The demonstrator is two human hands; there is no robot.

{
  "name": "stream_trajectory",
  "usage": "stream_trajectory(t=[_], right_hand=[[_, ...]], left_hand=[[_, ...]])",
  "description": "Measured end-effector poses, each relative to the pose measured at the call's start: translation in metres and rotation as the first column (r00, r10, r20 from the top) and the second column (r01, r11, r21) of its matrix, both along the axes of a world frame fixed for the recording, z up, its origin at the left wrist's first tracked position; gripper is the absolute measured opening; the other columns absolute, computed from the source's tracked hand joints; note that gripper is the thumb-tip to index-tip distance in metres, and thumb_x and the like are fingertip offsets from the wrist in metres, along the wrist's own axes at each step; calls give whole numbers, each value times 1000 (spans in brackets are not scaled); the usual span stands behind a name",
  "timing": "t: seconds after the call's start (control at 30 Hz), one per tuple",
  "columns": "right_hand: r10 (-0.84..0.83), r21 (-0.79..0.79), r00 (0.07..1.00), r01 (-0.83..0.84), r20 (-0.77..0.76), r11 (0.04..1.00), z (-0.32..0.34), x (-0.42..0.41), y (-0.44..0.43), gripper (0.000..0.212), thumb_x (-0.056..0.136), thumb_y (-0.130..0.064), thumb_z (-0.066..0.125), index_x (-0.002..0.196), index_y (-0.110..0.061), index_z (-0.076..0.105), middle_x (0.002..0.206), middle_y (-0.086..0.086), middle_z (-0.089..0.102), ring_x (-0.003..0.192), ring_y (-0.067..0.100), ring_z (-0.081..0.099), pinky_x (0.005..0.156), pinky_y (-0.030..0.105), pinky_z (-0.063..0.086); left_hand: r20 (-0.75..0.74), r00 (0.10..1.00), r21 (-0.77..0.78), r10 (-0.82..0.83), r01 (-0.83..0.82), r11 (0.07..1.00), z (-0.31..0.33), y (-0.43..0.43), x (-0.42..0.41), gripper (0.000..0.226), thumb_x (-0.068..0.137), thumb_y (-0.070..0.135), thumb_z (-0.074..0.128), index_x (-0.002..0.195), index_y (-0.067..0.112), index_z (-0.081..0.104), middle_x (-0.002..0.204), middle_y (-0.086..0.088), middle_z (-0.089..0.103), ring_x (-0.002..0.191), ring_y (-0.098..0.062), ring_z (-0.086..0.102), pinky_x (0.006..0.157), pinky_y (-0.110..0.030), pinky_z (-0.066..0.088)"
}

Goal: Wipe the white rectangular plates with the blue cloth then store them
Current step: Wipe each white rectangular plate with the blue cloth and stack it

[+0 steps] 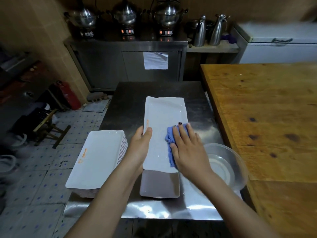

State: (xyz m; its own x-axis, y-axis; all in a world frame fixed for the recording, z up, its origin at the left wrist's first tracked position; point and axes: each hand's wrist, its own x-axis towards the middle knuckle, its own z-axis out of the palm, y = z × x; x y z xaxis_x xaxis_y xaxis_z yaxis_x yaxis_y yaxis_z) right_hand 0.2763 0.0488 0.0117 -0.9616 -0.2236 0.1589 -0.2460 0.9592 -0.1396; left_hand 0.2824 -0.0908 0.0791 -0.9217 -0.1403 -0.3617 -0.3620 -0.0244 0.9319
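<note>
A white rectangular plate (pixel 163 117) is held lengthwise over the middle of the steel surface (pixel 197 100), its long side running away from the person and an orange mark near its left rim. The left hand (pixel 139 146) grips it at that left edge, thumb on top of the rim and fingers curled underneath. The right hand (pixel 187 148) lies flat on the plate's right half with fingers straight and spread, pressing the blue cloth (pixel 169 136) against the plate; the cloth is bunched under the palm and shows beside the thumb and past the fingertips. Directly below the held plate lies a lower plate (pixel 159 186), its near end in shadow and its far corner showing past the upper one. To the left, at the edge of the surface, sits a stack of plates (pixel 97 157) of the same white rectangular kind, turned slightly askew, the top one bearing an orange mark. To the right, just beside the right wrist, stands a clear bowl (pixel 240 169); what it holds cannot be told. A wooden table (pixel 265 109) adjoins the surface on the right. Farther back, a steel cabinet (pixel 103 66) with a sheet of paper (pixel 155 60) on its door carries three metal pots (pixel 126 12), and two metal flasks (pixel 217 30) stand on a shelf beside it.
</note>
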Motion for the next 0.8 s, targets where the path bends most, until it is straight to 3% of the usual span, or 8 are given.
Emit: stream_trajectory(t=[0.13, 0.2, 0.33, 0.4, 0.53, 0.63, 0.73, 0.8], right_hand=[[-116, 6, 993, 116, 15, 993, 21, -36, 5, 54, 102, -36, 15, 151, -16, 10, 159, 4, 8, 147, 25, -2, 117, 40, 3], [-161, -26, 987, 162, 24, 986, 26, -41, 8, 53, 102, -35, 17, 151, -17, 8, 160, 4, 4, 147, 25, -4, 117, 39, 1], [4, 37, 998, -2, -61, 999, 10, 1, -2, 55, 96, -32, 24, 140, -5, 42, 145, 16, 42, 136, 35, 37, 106, 47, 35], [70, 65, 997, -68, -28, 996, 9, 9, -5, 58, 94, -36, 23, 139, -7, 45, 144, 13, 45, 133, 31, 42, 104, 47, 38], [179, 8, 984, -178, -21, 984, 29, -24, -10, 70, 88, -44, -3, 151, -18, 11, 159, 1, 8, 147, 21, 4, 117, 39, 3], [61, -42, 993, -66, -100, 997, 45, -50, -3, 64, 92, -39, 4, 151, -18, 16, 159, 2, 10, 147, 23, 3, 116, 40, 1], [-59, 66, 992, 66, -110, 996, 40, -59, 19, 54, 100, -35, 14, 152, -22, 4, 160, 2, -1, 147, 22, -7, 116, 37, -6], [-163, 65, 984, 169, -77, 984, 36, -57, 28, 54, 102, -35, 16, 152, -22, -1, 160, 2, -4, 146, 21, -10, 116, 37, -8]], left_hand=[[27, 999, 33, -31, 30, 999, -5, 3, 5, 33, 99, 35, 40, 130, 25, 47, 106, 0, 65, 88, -19, 66, 73, -35, 55], [9, 999, 56, -30, 30, 998, -5, 5, 5, 32, 99, 34, 41, 128, 24, 49, 104, 1, 66, 87, -19, 66, 73, -35, 56], [-33, 998, 65, 49, -47, 997, -7, 0, 2, 23, 100, 30, 40, 119, 24, 51, 101, -1, 65, 81, -16, 65, 65, -30, 54], [-32, 999, 52, 35, -34, 998, -9, 1, 3, 22, 100, 32, 38, 117, 27, 50, 97, 2, 65, 81, -16, 65, 65, -29, 56], [-56, 997, 77, -47, 52, 996, -13, 19, 8, 26, 101, 29, 35, 117, 23, 55, 98, 3, 67, 75, -4, 64, 55, -16, 52], [-76, 991, 56, -110, 114, 992, -13, 28, 9, 29, 101, 29, 37, 121, 23, 57, 94, 14, 65, 71, 9, 62, 57, -8, 48], [-53, 991, 70, -120, 124, 990, -11, 22, 8, 29, 100, 30, 38, 122, 22, 57, 102, 9, 67, 87, -4, 65, 69, -16, 52], [-35, 993, 92, -108, 111, 990, -10, 19, 9, 29, 100, 31, 39, 121, 21, 57, 100, 5, 68, 88, -12, 66, 70, -23, 54]])
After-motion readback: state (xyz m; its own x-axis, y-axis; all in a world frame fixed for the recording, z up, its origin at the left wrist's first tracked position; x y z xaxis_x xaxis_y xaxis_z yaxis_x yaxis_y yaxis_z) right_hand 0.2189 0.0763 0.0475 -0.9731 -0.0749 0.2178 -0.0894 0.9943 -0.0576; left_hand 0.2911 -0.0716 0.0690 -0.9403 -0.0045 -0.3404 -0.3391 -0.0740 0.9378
